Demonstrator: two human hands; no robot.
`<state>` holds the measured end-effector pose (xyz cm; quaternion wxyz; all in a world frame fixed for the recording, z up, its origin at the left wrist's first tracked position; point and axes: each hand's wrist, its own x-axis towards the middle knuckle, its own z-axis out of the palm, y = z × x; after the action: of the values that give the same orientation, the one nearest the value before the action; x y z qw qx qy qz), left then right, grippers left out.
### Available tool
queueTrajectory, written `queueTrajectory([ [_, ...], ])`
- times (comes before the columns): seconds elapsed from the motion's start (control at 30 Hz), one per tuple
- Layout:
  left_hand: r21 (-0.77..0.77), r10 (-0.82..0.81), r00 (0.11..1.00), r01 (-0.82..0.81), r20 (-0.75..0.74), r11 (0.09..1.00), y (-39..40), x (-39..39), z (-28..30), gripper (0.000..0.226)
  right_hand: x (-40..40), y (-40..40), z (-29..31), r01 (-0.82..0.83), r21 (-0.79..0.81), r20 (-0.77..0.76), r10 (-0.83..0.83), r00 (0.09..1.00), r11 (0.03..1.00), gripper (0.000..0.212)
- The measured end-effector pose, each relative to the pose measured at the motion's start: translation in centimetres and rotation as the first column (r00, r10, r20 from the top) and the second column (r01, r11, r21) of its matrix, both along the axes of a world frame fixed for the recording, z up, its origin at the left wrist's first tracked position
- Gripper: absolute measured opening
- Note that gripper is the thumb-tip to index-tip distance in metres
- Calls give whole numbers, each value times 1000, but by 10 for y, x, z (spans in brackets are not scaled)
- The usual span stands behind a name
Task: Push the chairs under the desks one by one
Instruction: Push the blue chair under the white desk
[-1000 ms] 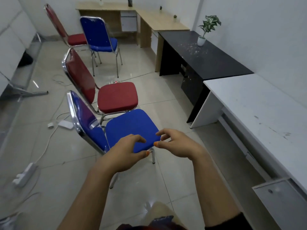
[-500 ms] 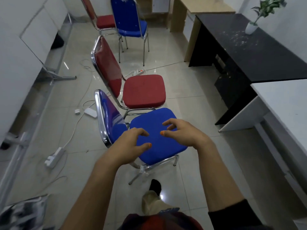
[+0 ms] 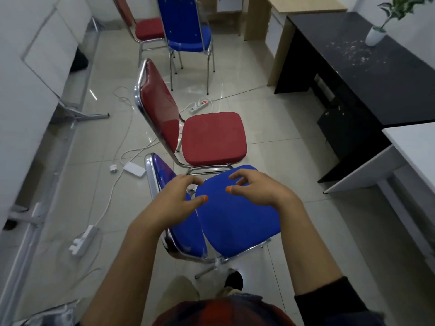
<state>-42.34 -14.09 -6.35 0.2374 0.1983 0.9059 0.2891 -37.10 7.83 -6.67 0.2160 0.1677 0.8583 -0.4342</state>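
Note:
A blue chair (image 3: pixel 237 222) with a chrome frame stands right below me, its backrest to the left and its seat facing the white desk (image 3: pixel 414 147) at the right edge. My left hand (image 3: pixel 175 200) hovers over the backrest's top, fingers loosely curled and holding nothing. Over the seat, my right hand (image 3: pixel 256 190) is held the same way, apart from the cushion. Beyond it a red chair (image 3: pixel 211 137) faces the black desk (image 3: pixel 353 74). Further back stand a second blue chair (image 3: pixel 186 29) and a second red chair (image 3: pixel 146 29), near a wooden desk (image 3: pixel 303 5).
Power strips (image 3: pixel 82 241) (image 3: pixel 199 105), a white adapter (image 3: pixel 134 169) and cables lie on the tiled floor left of the chairs. A potted plant (image 3: pixel 376 34) sits on the black desk. A white panel on metal feet (image 3: pixel 47 50) runs along the left.
I have stepped closer, so the near blue chair now sits directly below me. Both hands stay raised and empty above it, and have spread a little further apart.

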Motion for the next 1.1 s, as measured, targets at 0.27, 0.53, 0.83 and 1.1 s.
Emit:
queueTrajectory([
  [0.27,-25,-154,988,155,10,988,-9,-76,-19,43,-25,-14,-4,179,25,32,-180,983,984,48],
  [0.53,-219,-554,810,514,-194,829,-51,-154,-67,27,-63,-103,-30,396,-37,113,-390,914,917,49],
  [0.83,-108,-711,636,717,-300,688,-69,-198,-82,19,-84,-217,-88,678,-82,161,-661,733,731,31],
  [1.1,-135,-869,458,864,-188,484,-50,-231,-78,49,-89,-235,-79,804,227,-13,-823,567,550,40],
])
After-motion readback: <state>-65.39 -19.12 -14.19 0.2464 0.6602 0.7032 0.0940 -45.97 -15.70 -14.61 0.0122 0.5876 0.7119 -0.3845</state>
